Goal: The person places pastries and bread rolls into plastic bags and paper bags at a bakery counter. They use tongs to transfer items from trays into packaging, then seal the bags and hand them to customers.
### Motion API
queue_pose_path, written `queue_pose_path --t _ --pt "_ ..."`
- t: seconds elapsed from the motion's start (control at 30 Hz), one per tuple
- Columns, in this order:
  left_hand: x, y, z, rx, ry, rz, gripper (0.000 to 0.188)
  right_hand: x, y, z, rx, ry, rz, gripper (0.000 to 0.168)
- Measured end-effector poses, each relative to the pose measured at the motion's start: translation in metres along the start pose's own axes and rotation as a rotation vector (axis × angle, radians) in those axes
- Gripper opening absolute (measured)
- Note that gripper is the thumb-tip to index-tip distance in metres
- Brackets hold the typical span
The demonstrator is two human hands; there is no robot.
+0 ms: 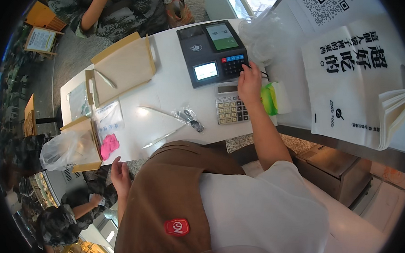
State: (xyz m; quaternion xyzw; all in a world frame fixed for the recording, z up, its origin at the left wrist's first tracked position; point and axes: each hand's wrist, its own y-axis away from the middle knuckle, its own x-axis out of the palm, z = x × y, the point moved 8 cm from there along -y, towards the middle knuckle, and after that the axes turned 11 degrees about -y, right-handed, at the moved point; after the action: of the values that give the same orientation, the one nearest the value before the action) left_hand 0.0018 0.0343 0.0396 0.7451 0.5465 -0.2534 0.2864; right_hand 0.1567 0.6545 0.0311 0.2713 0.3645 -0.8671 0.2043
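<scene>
My right hand [250, 83] reaches over a desktop calculator [226, 110], with its fingertips at the right edge of the keypad of a dark payment terminal [188, 62]. The terminal has two lit screens. Below my left hand's side of the white counter [137, 130], my left hand [120, 177] hangs beside the edge, fingers loosely curled and holding nothing. Nearest to it are a pink crumpled cloth or glove [109, 146] and an open cardboard box [90, 148] with a clear plastic bag [62, 150] on it. Wrapped dark utensils [191, 119] lie mid-counter.
Another open cardboard box [124, 71] stands near the far edge. Clear plastic bags [264, 33], a green-and-yellow tissue pack [270, 97] and printed paper bags [349, 82] are at the right. People in camouflage clothing [126, 12] are beyond the counter and at lower left.
</scene>
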Motion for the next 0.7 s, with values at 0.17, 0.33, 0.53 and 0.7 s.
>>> queue_pose_path --t 0.17,0.33,0.53,0.7 --pt "-0.005 0.004 0.001 0.003 -0.072 -0.001 0.032 0.001 -0.007 0.000 0.015 -0.014 -0.005 0.023" --pt "-0.037 0.000 -0.002 0.005 -0.176 -0.080 0.031 0.007 0.000 0.035 -0.021 -0.202 0.037 0.021" --pt "-0.115 -0.023 0.038 -0.031 -0.100 -0.262 0.030 0.066 0.063 0.137 0.003 -0.406 0.424 0.020" --pt "-0.246 -0.033 0.107 -0.028 0.039 -0.602 0.029 0.126 0.117 0.237 0.068 -0.594 0.721 0.020"
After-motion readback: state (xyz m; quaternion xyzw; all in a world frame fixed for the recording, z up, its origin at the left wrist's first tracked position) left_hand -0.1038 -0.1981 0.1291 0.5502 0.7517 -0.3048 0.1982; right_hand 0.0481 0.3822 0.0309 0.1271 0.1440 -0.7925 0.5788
